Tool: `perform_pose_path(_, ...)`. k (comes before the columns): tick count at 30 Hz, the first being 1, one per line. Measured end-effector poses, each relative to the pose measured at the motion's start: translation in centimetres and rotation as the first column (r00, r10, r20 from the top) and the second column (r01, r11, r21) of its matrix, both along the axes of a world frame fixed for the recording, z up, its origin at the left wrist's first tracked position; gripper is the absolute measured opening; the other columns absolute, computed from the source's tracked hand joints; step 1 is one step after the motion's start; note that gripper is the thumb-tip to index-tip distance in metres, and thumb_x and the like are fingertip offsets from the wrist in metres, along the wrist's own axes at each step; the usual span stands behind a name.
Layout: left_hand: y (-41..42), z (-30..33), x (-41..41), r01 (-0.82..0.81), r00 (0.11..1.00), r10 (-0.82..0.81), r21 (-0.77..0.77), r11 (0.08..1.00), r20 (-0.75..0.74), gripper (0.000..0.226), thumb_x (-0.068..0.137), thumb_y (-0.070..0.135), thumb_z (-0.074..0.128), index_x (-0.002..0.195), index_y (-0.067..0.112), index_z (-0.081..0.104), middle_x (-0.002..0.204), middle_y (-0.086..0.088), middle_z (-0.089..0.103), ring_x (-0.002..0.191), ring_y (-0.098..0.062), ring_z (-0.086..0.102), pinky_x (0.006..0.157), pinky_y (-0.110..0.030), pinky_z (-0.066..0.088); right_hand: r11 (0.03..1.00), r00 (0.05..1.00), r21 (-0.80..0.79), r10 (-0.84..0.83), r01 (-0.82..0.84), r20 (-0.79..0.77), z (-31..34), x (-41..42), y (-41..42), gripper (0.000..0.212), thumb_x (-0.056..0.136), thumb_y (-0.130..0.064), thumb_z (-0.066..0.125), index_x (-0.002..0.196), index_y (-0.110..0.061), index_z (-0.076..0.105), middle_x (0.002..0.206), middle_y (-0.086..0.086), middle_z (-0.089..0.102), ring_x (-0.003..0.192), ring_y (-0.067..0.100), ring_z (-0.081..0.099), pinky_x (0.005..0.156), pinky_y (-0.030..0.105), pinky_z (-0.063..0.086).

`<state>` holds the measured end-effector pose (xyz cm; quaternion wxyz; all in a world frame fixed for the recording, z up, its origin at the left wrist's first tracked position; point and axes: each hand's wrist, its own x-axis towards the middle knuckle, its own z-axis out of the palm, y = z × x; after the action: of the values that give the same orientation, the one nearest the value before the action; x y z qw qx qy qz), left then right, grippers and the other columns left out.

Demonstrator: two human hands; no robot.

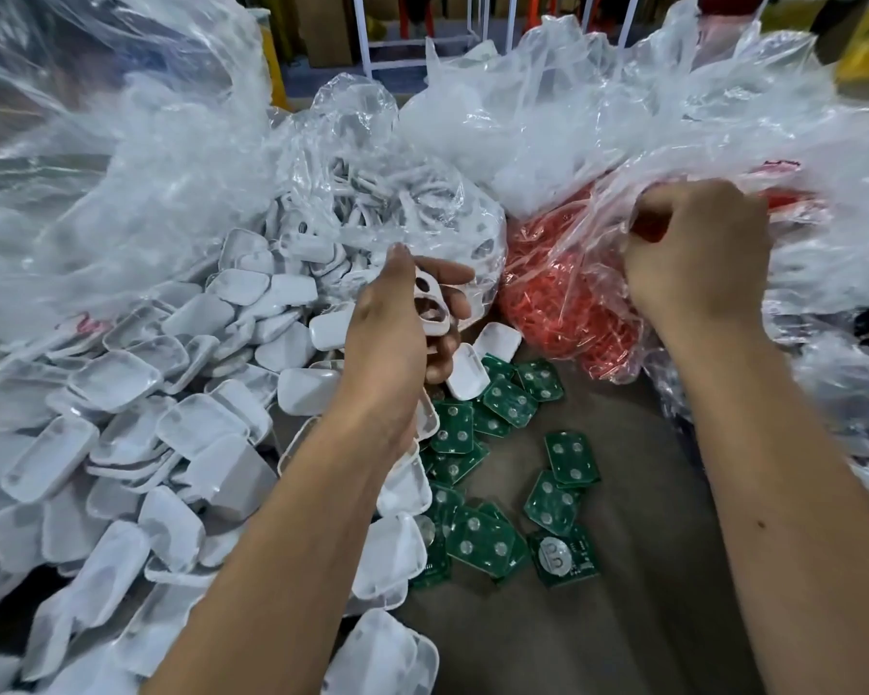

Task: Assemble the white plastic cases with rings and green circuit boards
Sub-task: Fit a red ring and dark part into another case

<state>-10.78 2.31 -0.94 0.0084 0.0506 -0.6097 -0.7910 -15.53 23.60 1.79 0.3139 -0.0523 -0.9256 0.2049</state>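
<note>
My left hand (397, 323) holds a white plastic case (435, 306) with oval holes, pinched between thumb and fingers above the pile. A big heap of white cases (136, 428) covers the left side. Green circuit boards (482, 494) lie scattered on the brown table in the middle. My right hand (698, 258) reaches into a clear bag of red rings (553, 293) at the right, fingers curled in the plastic; what they grip is hidden.
Clear plastic bags (598, 117) pile up along the back and both sides; one holds more white parts (372, 193). Bare brown table (623, 569) shows between my arms. A white metal frame (367, 37) stands behind.
</note>
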Motion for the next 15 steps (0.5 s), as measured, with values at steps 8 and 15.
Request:
perform_pose_path(8,-0.3,0.0,0.0,-0.043,0.999,0.044,-0.071,0.997,0.015,0.048,0.112,0.036,0.038,0.102,0.002,0.071,0.076,-0.012,0.046,0.045,-0.007,0.040,0.041,-0.022,0.033,0.988,0.973,-0.147,-0.078,0.046,-0.217,0.1,0.3,0.2,0.024,0.096,-0.026,0.071,0.118,-0.019,0.079,0.112,0.007,0.077,0.098,0.023,0.072,0.092,0.027,0.053)
perform_pose_path(15,-0.6,0.1,-0.2,-0.061,0.997,0.063,-0.044,0.997,0.037,0.028,0.109,0.023,0.051,0.099,0.002,0.067,0.068,-0.005,0.068,0.051,-0.017,0.064,0.051,-0.026,0.057,0.969,0.811,-0.228,-0.058,-0.093,-0.582,1.0,1.9,-1.0,0.022,0.100,-0.034,0.065,0.105,-0.017,0.079,0.095,0.002,0.073,0.078,0.008,0.062,0.066,0.035,0.051)
